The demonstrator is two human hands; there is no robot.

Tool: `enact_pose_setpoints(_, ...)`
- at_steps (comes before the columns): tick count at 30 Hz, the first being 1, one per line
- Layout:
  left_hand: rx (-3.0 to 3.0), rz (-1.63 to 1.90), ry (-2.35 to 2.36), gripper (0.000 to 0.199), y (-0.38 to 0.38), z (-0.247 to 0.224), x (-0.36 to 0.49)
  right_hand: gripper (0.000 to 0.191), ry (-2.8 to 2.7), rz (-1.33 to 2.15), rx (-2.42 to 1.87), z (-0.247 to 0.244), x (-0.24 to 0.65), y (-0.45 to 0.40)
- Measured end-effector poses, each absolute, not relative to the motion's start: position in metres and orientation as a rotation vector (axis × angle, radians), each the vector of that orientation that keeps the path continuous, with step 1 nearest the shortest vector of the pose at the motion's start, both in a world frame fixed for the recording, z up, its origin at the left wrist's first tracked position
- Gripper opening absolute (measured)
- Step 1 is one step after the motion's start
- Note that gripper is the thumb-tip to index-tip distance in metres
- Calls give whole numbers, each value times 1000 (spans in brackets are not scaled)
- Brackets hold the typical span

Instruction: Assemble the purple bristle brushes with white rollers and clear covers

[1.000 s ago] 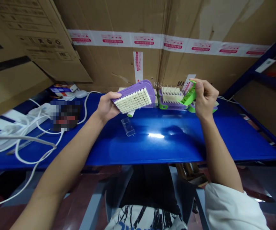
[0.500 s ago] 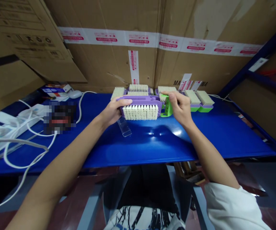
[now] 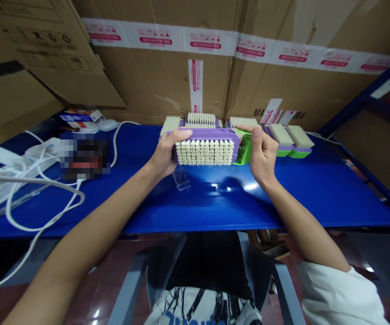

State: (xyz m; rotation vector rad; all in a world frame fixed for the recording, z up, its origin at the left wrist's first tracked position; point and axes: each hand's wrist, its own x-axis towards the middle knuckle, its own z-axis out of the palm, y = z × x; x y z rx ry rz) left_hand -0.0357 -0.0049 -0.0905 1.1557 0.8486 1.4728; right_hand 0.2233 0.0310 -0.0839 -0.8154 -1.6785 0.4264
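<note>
The left hand [image 3: 166, 151] grips one end of the purple brush [image 3: 204, 152], bristles facing the wearer; the right hand [image 3: 263, 155] pinches the green piece [image 3: 245, 150]. A second ago that piece was well apart from the brush; now it sits at the brush's far end, between the hands (actual contact is hard to tell), so the two parts look lined up. Beyond the hands stand more brushes [image 3: 281, 135]; below the left lies a clear plastic piece [image 3: 182, 183].

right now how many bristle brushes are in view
6 visible: one held brush in the left hand; on the table behind, a far-left brush, its neighbour, a middle brush, an inner-right brush and a far-right brush. Others may be hidden.
</note>
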Motion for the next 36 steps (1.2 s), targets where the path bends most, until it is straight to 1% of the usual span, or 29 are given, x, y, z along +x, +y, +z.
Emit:
enact_pose_setpoints(2,1154,1444,854,39,-5,-92,-33,69,-1706,428,-783,-84,222,32)
enact_pose_setpoints(6,1086,1358,891,45,-4,-96,-25,66,-1770,427,-676,-87,219,37)
enact_pose_setpoints(9,1022,1294,844,42,1,-97,-28,72,-1928,592,-513,-89,224,45)
enact_pose_setpoints(10,1001,1273,824,41,4,-98,-31,79,-1998,668,-468,-90,226,48)
enact_pose_setpoints(12,964,1235,800,41,9,-99,-41,109,-2106,786,-435,-92,232,55)
enact_pose_setpoints(13,953,1217,794,41,12,-99,-45,119,-2132,815,-446,-93,234,57)
enact_pose_setpoints(14,948,1201,791,42,15,-100,-50,120,-2135,826,-468,-94,236,60)
enact_pose_setpoints(17,949,1203,797,43,21,-101,-60,105,-2072,842,-506,-95,240,64)
enact_pose_setpoints(19,943,1242,811,43,24,-101,-64,102,-2025,837,-492,-95,240,64)
enact_pose_setpoints(24,957,1267,833,49,26,-102,-66,104,-2029,771,-524,-97,234,61)
enact_pose_setpoints(28,968,1245,812,50,24,-103,-63,107,-2027,728,-517,-98,235,64)
enact_pose_setpoints(32,964,1241,812,51,21,-104,-59,104,-2106,710,-474,-97,239,67)
enact_pose_setpoints(36,944,1242,820,50,20,-105,-56,104,-2168,609,-460,-93,239,64)
